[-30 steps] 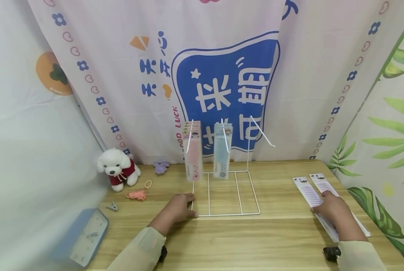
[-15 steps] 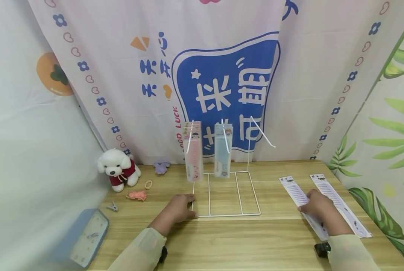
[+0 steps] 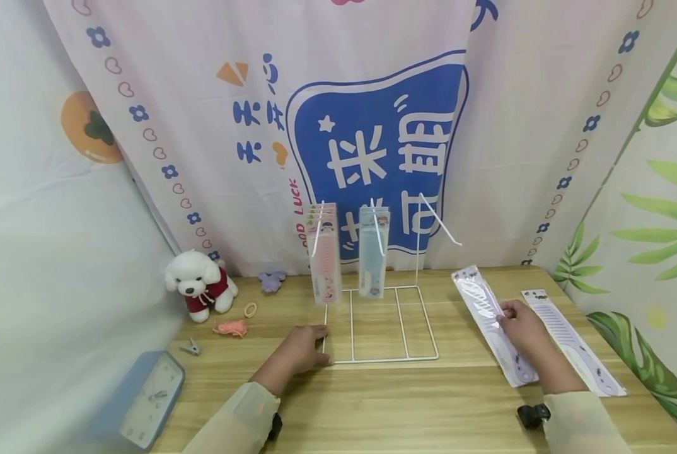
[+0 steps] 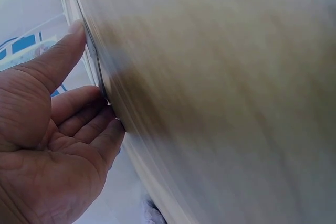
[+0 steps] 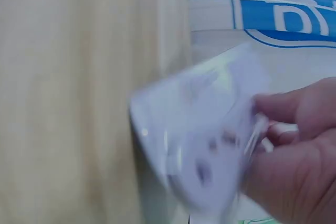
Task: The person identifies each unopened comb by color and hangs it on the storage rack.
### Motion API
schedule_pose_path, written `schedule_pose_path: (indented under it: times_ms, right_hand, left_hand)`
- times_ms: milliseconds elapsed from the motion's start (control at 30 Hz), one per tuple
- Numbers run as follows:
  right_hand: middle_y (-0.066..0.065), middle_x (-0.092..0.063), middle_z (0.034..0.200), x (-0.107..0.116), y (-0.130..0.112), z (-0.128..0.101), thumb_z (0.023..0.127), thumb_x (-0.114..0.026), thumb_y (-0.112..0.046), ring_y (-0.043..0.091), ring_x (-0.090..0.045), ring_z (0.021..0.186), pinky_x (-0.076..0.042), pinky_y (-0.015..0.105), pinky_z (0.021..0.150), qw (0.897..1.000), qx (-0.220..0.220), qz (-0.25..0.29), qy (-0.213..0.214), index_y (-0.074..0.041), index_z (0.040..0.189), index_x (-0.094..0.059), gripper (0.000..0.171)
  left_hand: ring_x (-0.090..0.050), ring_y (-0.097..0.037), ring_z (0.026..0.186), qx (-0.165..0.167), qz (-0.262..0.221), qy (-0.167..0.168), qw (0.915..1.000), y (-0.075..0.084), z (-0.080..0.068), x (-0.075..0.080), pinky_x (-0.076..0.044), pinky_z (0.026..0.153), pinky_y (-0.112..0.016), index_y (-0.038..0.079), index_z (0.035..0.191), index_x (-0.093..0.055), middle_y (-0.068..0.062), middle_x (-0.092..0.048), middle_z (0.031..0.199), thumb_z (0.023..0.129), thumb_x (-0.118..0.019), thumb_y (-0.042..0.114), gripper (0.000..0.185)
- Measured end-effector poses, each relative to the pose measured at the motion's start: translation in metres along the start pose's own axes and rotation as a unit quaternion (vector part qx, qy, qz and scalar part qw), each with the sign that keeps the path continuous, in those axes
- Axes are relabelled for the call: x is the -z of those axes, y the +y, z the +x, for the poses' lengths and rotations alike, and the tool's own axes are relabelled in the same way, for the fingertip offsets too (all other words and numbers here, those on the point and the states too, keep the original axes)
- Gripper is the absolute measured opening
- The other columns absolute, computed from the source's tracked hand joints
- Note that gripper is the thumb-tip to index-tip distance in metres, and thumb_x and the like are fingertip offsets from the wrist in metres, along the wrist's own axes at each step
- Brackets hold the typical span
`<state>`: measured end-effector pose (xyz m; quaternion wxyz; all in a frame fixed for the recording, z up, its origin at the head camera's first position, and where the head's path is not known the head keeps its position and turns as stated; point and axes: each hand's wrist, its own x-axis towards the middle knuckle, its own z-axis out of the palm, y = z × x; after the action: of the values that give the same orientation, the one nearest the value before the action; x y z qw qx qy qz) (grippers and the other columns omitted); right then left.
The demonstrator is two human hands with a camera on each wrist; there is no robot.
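Observation:
In the head view my left hand (image 3: pixel 303 348) holds the left side of the white wire rack's base (image 3: pixel 372 361), thumb near the front corner and fingers farther back. The left wrist view shows that hand's (image 4: pixel 68 124) bent fingertips and thumb along the wire. My right hand (image 3: pixel 522 328) pinches a purple comb in a clear packet (image 3: pixel 486 315) by its right edge, tilted, its far end lifted. Blurred in the right wrist view, the packet (image 5: pixel 205 129) sits between thumb and fingers. A second packaged purple comb (image 3: pixel 571 340) lies to the right of this hand.
Packaged pink combs (image 3: pixel 324 265) hang on the rack's left hook, packaged blue combs (image 3: pixel 374 258) on its middle one. The right hook (image 3: pixel 440 219) is bare. A plush dog (image 3: pixel 199 284), an orange cord bundle (image 3: pixel 232 328), a clip (image 3: pixel 191 347) and a blue box (image 3: pixel 154 400) stand left.
My right hand has drawn one purple comb packet leftward, away from the other, and raised its far end off the table. The left hand has stayed at the rack.

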<state>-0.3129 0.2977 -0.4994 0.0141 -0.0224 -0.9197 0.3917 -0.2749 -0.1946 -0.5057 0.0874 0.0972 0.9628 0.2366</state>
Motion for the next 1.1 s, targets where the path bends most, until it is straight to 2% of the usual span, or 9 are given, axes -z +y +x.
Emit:
schedule_pose_path:
  times_ms: [133,200,333,467,567,633,700,1000,1100]
  right_hand:
    - [0.004,-0.057,0.116,0.006,-0.005,-0.003,0.113,-0.058,-0.016,0.012,-0.055,0.104,-0.05,0.021,0.083,0.983,0.007,0.183,-0.001,0.001,0.132,-0.056,0.026]
    - [-0.004,-0.055,0.113,0.01,-0.006,-0.005,0.113,-0.059,-0.014,0.007,-0.055,0.102,-0.054,0.019,0.081,0.955,0.031,0.295,-0.023,-0.007,0.127,-0.058,0.016]
    - [-0.008,-0.059,0.11,0.017,-0.006,-0.01,0.113,-0.056,-0.003,0.006,-0.063,0.103,-0.063,0.027,0.083,0.879,0.097,0.459,-0.088,-0.018,0.118,-0.062,0.017]
    - [-0.004,-0.065,0.114,0.018,-0.01,-0.013,0.112,-0.047,0.008,0.009,-0.068,0.109,-0.066,0.033,0.089,0.824,0.179,0.514,-0.157,-0.015,0.118,-0.067,0.031]
    - [-0.002,-0.069,0.116,0.018,-0.018,-0.017,0.111,-0.042,0.013,0.012,-0.07,0.111,-0.067,0.034,0.09,0.798,0.219,0.526,-0.197,-0.012,0.118,-0.069,0.037]
    - [-0.002,-0.07,0.117,0.017,-0.026,-0.02,0.11,-0.042,0.015,0.013,-0.071,0.112,-0.067,0.035,0.091,0.793,0.234,0.524,-0.207,-0.011,0.116,-0.069,0.038]
    - [-0.002,-0.07,0.118,0.015,-0.034,-0.022,0.109,-0.042,0.017,0.013,-0.071,0.113,-0.067,0.035,0.09,0.798,0.24,0.514,-0.206,-0.011,0.113,-0.068,0.038]
    - [-0.001,-0.062,0.117,0.008,-0.066,-0.027,0.109,-0.054,0.01,0.011,-0.068,0.113,-0.067,0.035,0.09,0.854,0.227,0.434,-0.174,-0.012,0.11,-0.065,0.025]
    - [-0.001,-0.061,0.117,0.008,-0.069,-0.028,0.109,-0.056,0.008,0.012,-0.068,0.114,-0.068,0.035,0.09,0.865,0.212,0.424,-0.163,-0.013,0.11,-0.066,0.023]
  left_hand:
    - [-0.051,-0.045,0.152,0.0,-0.003,-0.001,1.0,0.001,0.0,0.0,-0.043,0.127,-0.058,-0.002,0.148,-0.064,-0.015,-0.058,0.162,0.091,-0.092,0.026,0.07]
    - [-0.051,-0.045,0.152,-0.001,-0.005,-0.002,1.0,0.001,-0.001,0.0,-0.043,0.127,-0.058,-0.002,0.149,-0.064,-0.015,-0.058,0.162,0.091,-0.092,0.025,0.07]
    - [-0.051,-0.045,0.152,-0.001,-0.005,-0.002,1.0,0.001,-0.001,0.001,-0.042,0.127,-0.059,-0.002,0.149,-0.064,-0.014,-0.058,0.162,0.091,-0.092,0.025,0.07]
    - [-0.05,-0.045,0.152,0.0,-0.006,-0.003,1.0,0.001,-0.001,0.001,-0.042,0.127,-0.059,-0.002,0.15,-0.063,-0.014,-0.057,0.163,0.091,-0.091,0.025,0.071]
    - [-0.05,-0.045,0.153,0.001,-0.007,-0.004,1.0,0.001,-0.001,0.001,-0.042,0.127,-0.059,-0.001,0.15,-0.063,-0.014,-0.057,0.163,0.091,-0.091,0.025,0.071]
    - [-0.05,-0.045,0.153,0.001,-0.006,-0.004,1.0,0.001,0.0,0.001,-0.042,0.127,-0.058,-0.001,0.15,-0.063,-0.014,-0.057,0.163,0.091,-0.091,0.025,0.071]
    - [-0.05,-0.045,0.153,0.001,-0.005,-0.003,1.0,0.0,0.0,0.001,-0.042,0.127,-0.058,-0.001,0.15,-0.063,-0.014,-0.058,0.163,0.091,-0.091,0.025,0.07]
    - [-0.05,-0.045,0.152,0.001,0.0,-0.004,1.0,0.0,0.0,0.0,-0.042,0.127,-0.059,-0.001,0.15,-0.064,-0.014,-0.058,0.162,0.091,-0.091,0.026,0.07]
    - [-0.05,-0.045,0.152,0.003,-0.001,-0.004,1.0,0.0,0.0,0.0,-0.042,0.127,-0.058,-0.001,0.15,-0.064,-0.013,-0.058,0.163,0.091,-0.091,0.026,0.07]
